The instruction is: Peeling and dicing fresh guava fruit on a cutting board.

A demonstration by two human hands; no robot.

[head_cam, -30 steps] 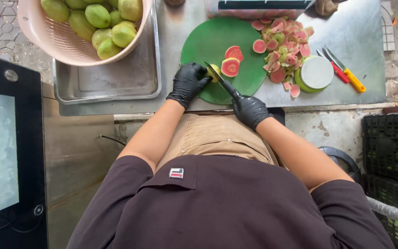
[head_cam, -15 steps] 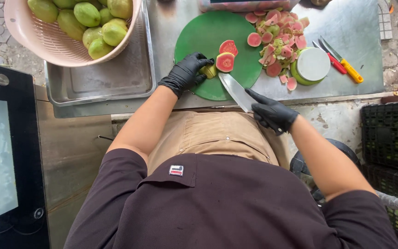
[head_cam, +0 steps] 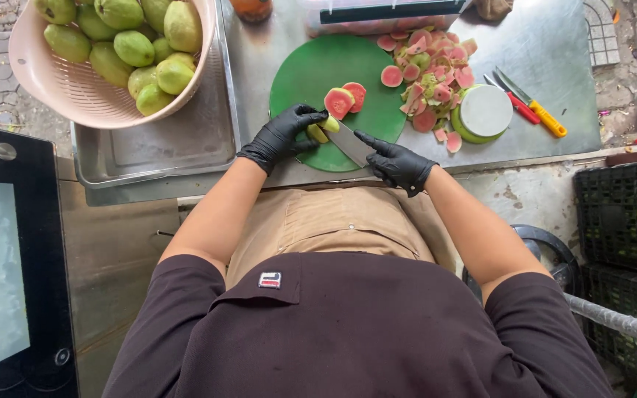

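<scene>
Head view: a steel desk (head_cam: pixel 554 59) carries the work.
Board: round green cutting board (head_cam: pixel 311 74).
Left hand (head_cam: pixel 283 136): black-gloved fingers pinching a green guava piece (head_cam: pixel 322 129) on the board.
Right hand (head_cam: pixel 396 162): fingers wrapped around a broad knife (head_cam: pixel 349 141), forefinger laid along the blade.
Slices: 2 pink guava slices (head_cam: pixel 344 99) lie beside the blade.

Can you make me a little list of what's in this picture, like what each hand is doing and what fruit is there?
left hand: in a black glove, holding a small green fruit piece on the cutting board
right hand: in a black glove, gripping a knife, blade against the fruit piece
cutting board: round, green
cut halves: two, pink inside, on the board
scraps: pile of pink and green trimmings at the board's edge
basket: pink, full of whole green fruits
spare knives: red and yellow handles, on the metal table
</scene>
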